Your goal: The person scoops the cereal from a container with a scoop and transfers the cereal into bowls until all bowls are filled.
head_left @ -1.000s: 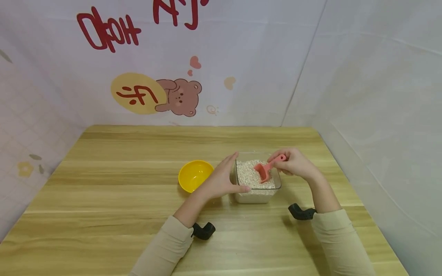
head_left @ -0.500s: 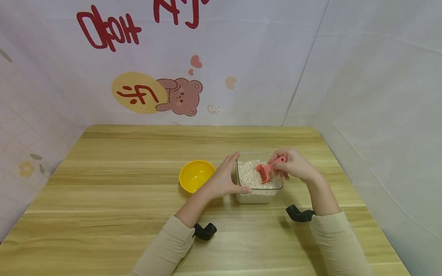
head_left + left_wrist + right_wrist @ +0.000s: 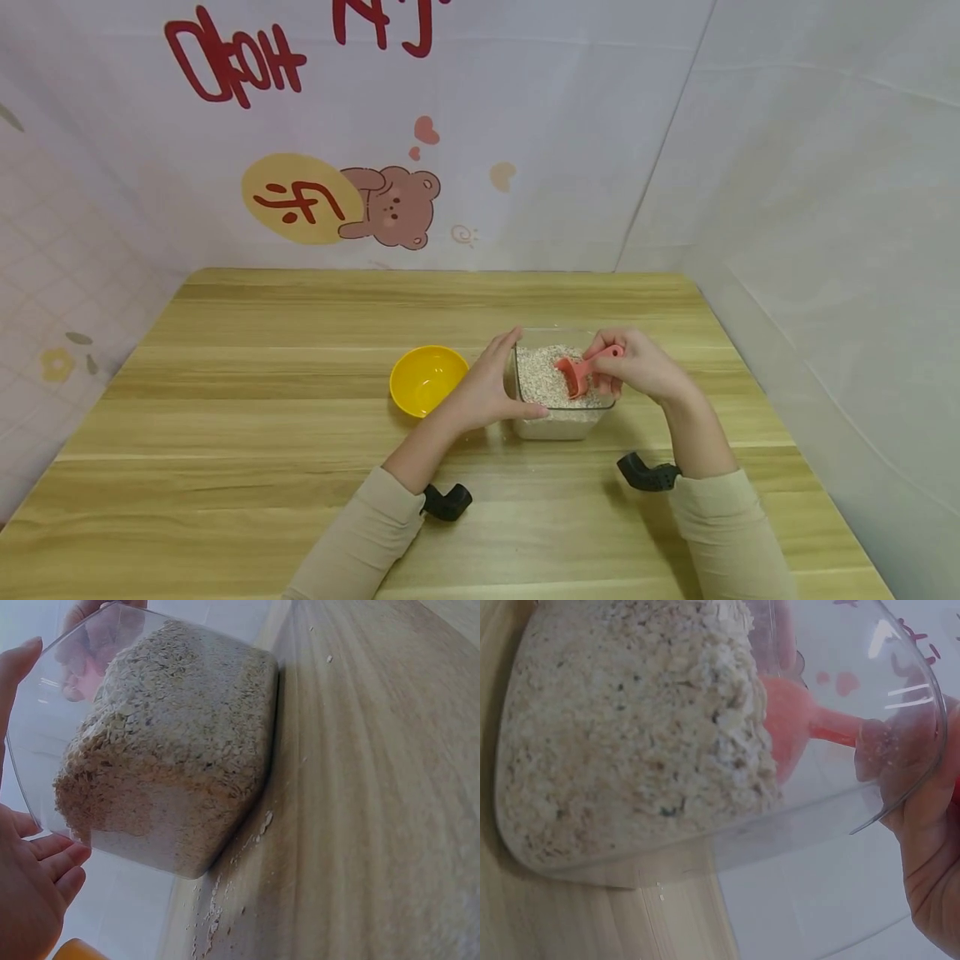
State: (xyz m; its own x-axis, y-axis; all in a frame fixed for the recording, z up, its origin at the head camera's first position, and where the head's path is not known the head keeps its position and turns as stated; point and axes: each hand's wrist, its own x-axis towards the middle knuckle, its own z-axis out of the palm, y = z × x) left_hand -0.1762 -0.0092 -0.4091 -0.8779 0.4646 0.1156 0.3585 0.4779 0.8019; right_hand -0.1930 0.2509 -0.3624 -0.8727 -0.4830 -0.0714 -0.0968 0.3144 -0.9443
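The wood-grain table (image 3: pixel 262 433) carries a clear container (image 3: pixel 555 430), filled more than halfway with pale flakes (image 3: pixel 542 377). The left hand (image 3: pixel 483 393), thumb and fingers spread, rests against the container's left side. The right hand (image 3: pixel 641 365), over the right rim, pinches a scoop's handle. A yellow bowl (image 3: pixel 426 383) stands left of the container, its glossy inside showing. The pink scoop (image 3: pixel 576 377) sits inside the container, its head against the flakes. Stray crumbs (image 3: pixel 215 915) lie beside the container.

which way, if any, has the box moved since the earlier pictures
No, none visible: against the bear, the box sits where it did, allowing for slight camera drift.
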